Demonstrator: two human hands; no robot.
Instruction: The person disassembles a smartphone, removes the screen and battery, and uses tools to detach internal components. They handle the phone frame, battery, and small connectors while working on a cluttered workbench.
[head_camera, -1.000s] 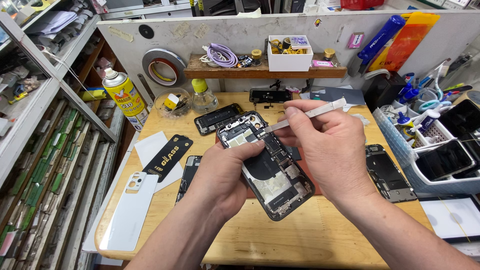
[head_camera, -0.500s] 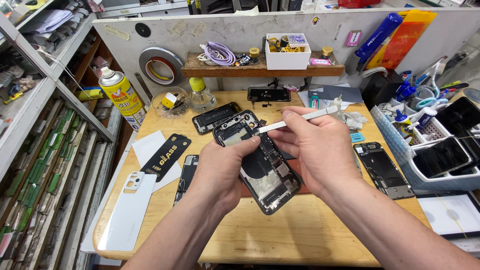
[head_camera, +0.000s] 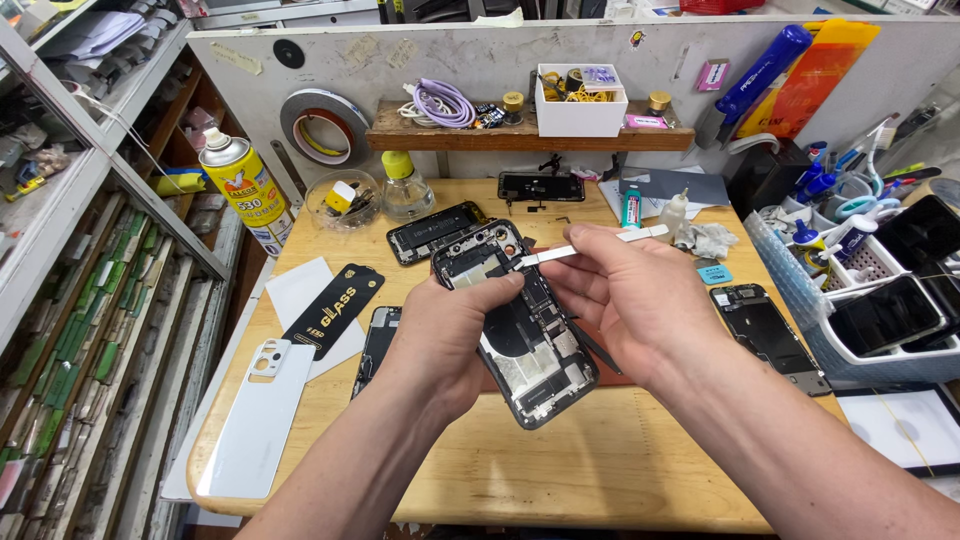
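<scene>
The opened phone (head_camera: 520, 325) has swung a touch more upright since a moment ago — left hand (head_camera: 455, 335) cradling it above the wooden surface (head_camera: 560, 470), fingers wrapped round its edge, thumb on top — while the right hand (head_camera: 625, 300) fingers pinch white tweezers (head_camera: 590, 245) at its upper end.

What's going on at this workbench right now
A person is working on an opened phone above a wooden workbench. The left hand grips the phone by its side, its insides facing up. The right hand holds a thin white flat tool, its tip at the phone's upper part. Around them lie other opened phones, a white back cover, a yellow spray can and a tray of tools.
</scene>
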